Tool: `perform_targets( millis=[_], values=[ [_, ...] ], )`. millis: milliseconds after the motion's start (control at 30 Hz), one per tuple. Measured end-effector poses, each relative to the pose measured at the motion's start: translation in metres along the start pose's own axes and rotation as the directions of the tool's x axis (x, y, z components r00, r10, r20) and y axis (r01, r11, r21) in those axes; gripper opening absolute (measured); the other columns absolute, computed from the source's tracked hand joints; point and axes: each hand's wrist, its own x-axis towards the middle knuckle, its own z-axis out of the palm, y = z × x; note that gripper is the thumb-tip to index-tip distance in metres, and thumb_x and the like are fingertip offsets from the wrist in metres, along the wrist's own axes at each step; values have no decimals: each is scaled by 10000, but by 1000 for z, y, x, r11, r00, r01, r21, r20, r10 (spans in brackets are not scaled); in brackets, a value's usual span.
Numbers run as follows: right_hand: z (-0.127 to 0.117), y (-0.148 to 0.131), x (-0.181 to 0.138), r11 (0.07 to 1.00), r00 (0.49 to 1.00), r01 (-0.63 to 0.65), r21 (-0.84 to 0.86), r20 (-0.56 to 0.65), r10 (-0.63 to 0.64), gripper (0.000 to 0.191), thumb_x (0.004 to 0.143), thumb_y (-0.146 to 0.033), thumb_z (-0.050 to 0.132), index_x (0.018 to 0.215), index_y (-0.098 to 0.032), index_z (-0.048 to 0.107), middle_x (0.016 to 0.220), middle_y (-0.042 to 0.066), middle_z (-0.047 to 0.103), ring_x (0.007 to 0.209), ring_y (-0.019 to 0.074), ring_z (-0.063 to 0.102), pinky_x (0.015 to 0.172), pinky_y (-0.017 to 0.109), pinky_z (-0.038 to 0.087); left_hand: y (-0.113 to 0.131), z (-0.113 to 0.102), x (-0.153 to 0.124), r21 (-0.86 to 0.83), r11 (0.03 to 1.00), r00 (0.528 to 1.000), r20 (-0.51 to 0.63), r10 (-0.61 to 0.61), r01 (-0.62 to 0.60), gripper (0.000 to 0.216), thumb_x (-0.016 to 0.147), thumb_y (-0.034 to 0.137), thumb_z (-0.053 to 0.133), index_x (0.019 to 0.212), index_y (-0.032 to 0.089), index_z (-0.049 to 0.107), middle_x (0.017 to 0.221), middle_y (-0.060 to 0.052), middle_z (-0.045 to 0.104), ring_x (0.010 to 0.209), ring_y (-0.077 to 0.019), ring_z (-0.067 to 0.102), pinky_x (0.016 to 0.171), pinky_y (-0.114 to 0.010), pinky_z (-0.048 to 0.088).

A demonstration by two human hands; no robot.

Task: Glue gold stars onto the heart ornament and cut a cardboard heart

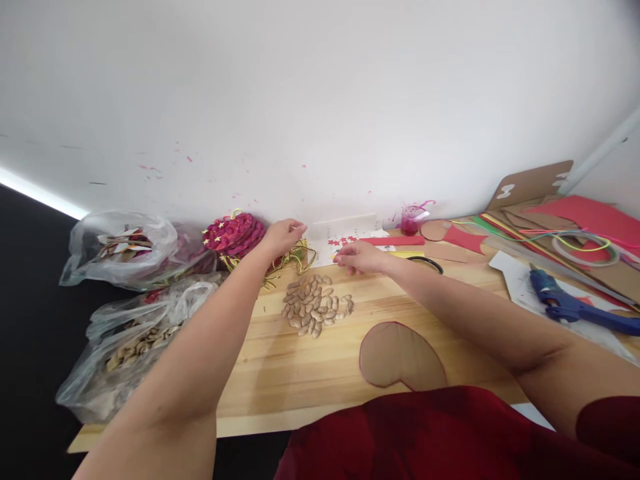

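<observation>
My left hand [286, 237] is above the gold cord [306, 259], left of a white paper sheet [320, 250]. Its fingers are bent together; whatever they may hold is too small to make out. Over the sheet's lower edge is my right hand [361, 257], thumb and fingertips pinched beside small red stars [340, 241]. What sits in that pinch is hidden. A red strip [395, 241] lies just behind the right hand. Below both hands, a pile of pistachio-like shells [313, 303] is spread on the wooden table [280, 380]. Nearer me lies a rounded cardboard cutout [400, 357].
Plastic bags [120, 247] and a magenta shell-covered piece with gold stars [240, 233] stand left. Behind are a cup of pink paint [413, 221] and the wall. At right are a blue glue gun [565, 297], cardboard sheets [525, 197] and coloured strips [530, 250].
</observation>
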Motion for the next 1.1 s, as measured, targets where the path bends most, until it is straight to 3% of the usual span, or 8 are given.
perform_targets(
  millis=[167,367,567,767,867,933,1000,1100],
  values=[
    [3,3,-2,999,999,18,32,-33,-17,110,905,-241,661,854,-150,693,678,8,680,484,73,568,400,161,375,0,-12,-6,13,1000,999,-34,-21,21,621,987,543,190,1205,188,650,1130,-92,745,697,-174,670,625,-288,498],
    [1,7,-13,998,999,26,55,-26,-25,93,890,-237,675,872,-153,710,721,18,700,508,78,585,420,162,405,2,-30,-13,264,954,987,-110,-119,145,466,909,511,432,873,151,726,960,-221,745,1026,-390,670,889,-448,474],
    [-13,17,-29,996,998,22,81,-63,-17,127,921,-244,620,901,-147,699,884,64,728,541,72,595,426,160,414,12,-66,-21,494,820,945,-283,-162,288,431,866,542,503,868,175,729,933,-223,732,985,-435,666,799,-485,500],
    [-10,31,-35,997,994,65,46,-90,-60,164,922,-249,573,875,-155,699,807,43,713,590,99,623,487,185,443,8,-75,-15,295,936,965,-231,-124,191,293,804,498,613,749,240,742,708,-88,703,823,-317,678,745,-375,493],
    [-9,38,-36,995,988,103,-13,-113,-104,187,920,-290,573,893,-165,709,786,30,706,637,121,654,526,199,445,4,-85,-17,50,991,940,-328,-97,120,306,784,500,645,853,225,760,673,-40,677,699,-238,624,652,-334,462],
    [-9,41,-36,990,984,126,-58,-122,-132,193,914,-305,582,893,-168,716,769,23,701,643,131,666,553,211,445,3,-95,-18,-103,992,877,-469,-109,68,395,866,537,543,972,213,744,659,-12,650,622,-181,553,600,-310,434],
    [-8,41,-36,985,979,145,-98,-130,-157,196,911,-312,586,893,-170,720,748,17,697,638,137,668,585,223,449,4,-102,-18,-107,993,842,-530,-99,49,387,900,520,510,955,203,726,634,1,622,599,-157,515,601,-301,428],
    [-7,41,-36,974,972,169,-148,-139,-190,197,916,-298,577,885,-169,723,727,15,693,623,141,657,618,237,448,6,-105,-12,-66,996,854,-513,-87,62,296,869,459,584,824,195,711,586,4,588,586,-151,498,621,-307,422]
  ],
)
